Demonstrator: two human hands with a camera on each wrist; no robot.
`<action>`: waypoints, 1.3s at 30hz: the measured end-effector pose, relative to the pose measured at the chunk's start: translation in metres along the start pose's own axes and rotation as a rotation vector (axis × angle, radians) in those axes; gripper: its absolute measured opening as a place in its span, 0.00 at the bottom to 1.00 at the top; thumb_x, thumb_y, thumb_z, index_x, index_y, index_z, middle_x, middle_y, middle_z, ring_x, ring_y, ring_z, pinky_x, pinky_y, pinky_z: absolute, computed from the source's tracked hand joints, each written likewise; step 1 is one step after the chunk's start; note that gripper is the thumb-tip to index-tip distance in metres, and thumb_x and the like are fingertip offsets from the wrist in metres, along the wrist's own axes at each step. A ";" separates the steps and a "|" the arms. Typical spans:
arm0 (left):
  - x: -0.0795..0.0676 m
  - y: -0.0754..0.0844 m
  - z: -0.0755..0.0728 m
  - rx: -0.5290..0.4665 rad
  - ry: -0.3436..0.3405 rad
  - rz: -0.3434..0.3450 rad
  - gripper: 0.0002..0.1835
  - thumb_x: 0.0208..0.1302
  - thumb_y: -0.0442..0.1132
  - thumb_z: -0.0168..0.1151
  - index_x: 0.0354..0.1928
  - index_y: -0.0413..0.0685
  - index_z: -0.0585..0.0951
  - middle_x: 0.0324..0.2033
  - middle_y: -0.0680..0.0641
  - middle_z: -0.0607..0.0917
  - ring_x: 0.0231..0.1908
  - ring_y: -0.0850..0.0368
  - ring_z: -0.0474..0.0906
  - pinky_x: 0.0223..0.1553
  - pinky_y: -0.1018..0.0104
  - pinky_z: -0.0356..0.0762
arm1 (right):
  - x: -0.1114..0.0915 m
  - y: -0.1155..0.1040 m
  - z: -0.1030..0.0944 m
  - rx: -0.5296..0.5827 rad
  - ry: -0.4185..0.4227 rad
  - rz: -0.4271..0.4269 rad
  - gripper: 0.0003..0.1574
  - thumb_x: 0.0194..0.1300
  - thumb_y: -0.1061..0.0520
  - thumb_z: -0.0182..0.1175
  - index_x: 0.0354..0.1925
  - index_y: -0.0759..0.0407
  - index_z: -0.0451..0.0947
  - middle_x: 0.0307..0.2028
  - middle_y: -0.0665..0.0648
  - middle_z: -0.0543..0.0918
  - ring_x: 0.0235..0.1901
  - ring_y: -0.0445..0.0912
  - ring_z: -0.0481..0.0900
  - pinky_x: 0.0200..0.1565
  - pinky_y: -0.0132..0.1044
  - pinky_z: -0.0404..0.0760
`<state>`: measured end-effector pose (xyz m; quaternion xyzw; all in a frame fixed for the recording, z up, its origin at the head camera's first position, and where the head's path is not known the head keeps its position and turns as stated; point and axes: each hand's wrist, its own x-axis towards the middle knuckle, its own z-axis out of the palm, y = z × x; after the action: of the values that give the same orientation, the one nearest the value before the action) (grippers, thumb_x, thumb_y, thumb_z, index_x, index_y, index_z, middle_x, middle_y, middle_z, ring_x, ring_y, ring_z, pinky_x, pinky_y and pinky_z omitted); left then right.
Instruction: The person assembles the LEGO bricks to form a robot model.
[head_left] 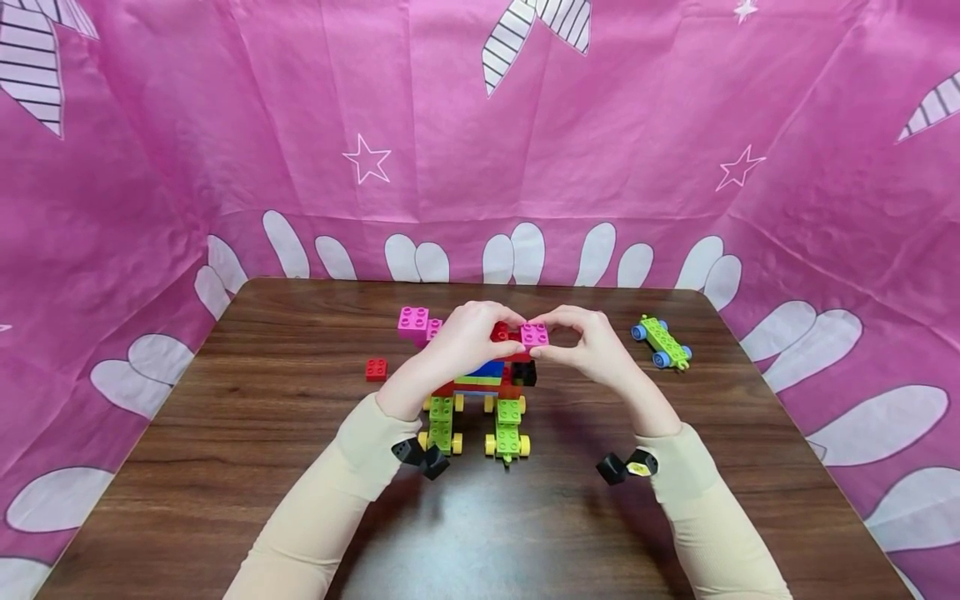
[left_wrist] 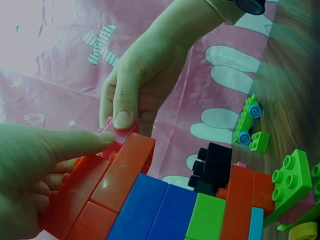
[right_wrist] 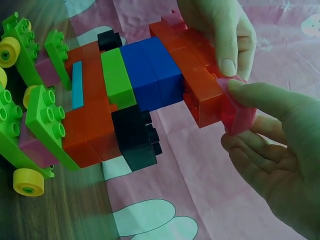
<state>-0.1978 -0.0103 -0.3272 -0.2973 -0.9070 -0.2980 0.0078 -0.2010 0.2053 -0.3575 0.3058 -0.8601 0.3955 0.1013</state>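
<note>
A figure of toy building bricks stands on two lime wheeled bases [head_left: 507, 433] with yellow wheels. Its body stacks red, lime and blue bricks [right_wrist: 151, 70] under a wide red top layer [left_wrist: 125, 172]. My right hand [head_left: 581, 337] pinches a pink brick [head_left: 535, 335] at the right end of that layer between thumb and fingers. My left hand [head_left: 472, 329] reaches over the figure and grips the red top beside the pink brick. In the left wrist view its thumb [left_wrist: 75, 145] lies against the pink brick, while its other fingers are partly hidden behind the red bricks.
More pink bricks [head_left: 413, 322] stick out at the figure's left end, and a black brick [right_wrist: 134, 137] juts from its side. A loose red brick [head_left: 377, 370] lies on the brown table [head_left: 262, 400]. At the right sits a lime car base [head_left: 662, 342] with blue wheels.
</note>
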 end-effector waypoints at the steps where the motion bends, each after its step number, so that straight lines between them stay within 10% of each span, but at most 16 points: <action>1: 0.000 0.000 0.000 -0.001 -0.001 0.000 0.19 0.60 0.44 0.68 0.52 0.46 0.83 0.48 0.47 0.85 0.50 0.54 0.79 0.53 0.62 0.77 | 0.000 0.000 0.000 -0.001 0.000 0.004 0.21 0.52 0.56 0.74 0.46 0.57 0.84 0.38 0.50 0.86 0.40 0.41 0.80 0.46 0.44 0.80; 24: -0.001 0.005 -0.009 -0.017 -0.065 0.048 0.23 0.62 0.44 0.66 0.57 0.44 0.78 0.52 0.46 0.83 0.54 0.54 0.77 0.57 0.62 0.75 | -0.006 0.004 -0.017 0.079 -0.010 0.097 0.26 0.60 0.55 0.68 0.56 0.59 0.78 0.51 0.57 0.83 0.49 0.49 0.82 0.43 0.32 0.81; 35: 0.007 0.007 -0.008 -0.071 -0.009 0.096 0.21 0.61 0.42 0.67 0.56 0.45 0.79 0.52 0.47 0.83 0.53 0.55 0.78 0.56 0.64 0.75 | -0.006 0.034 -0.035 0.142 0.103 0.157 0.21 0.63 0.58 0.65 0.54 0.63 0.78 0.51 0.68 0.81 0.41 0.32 0.82 0.40 0.25 0.81; 39: 0.009 0.005 -0.004 -0.083 0.005 0.102 0.21 0.61 0.42 0.67 0.56 0.46 0.80 0.51 0.48 0.84 0.53 0.55 0.78 0.56 0.65 0.75 | -0.007 0.049 -0.038 0.173 0.143 0.170 0.21 0.62 0.61 0.64 0.53 0.67 0.78 0.46 0.52 0.85 0.37 0.32 0.83 0.38 0.25 0.81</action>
<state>-0.2035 -0.0042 -0.3198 -0.3427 -0.8775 -0.3353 0.0130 -0.2280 0.2612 -0.3648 0.2105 -0.8363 0.4960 0.1018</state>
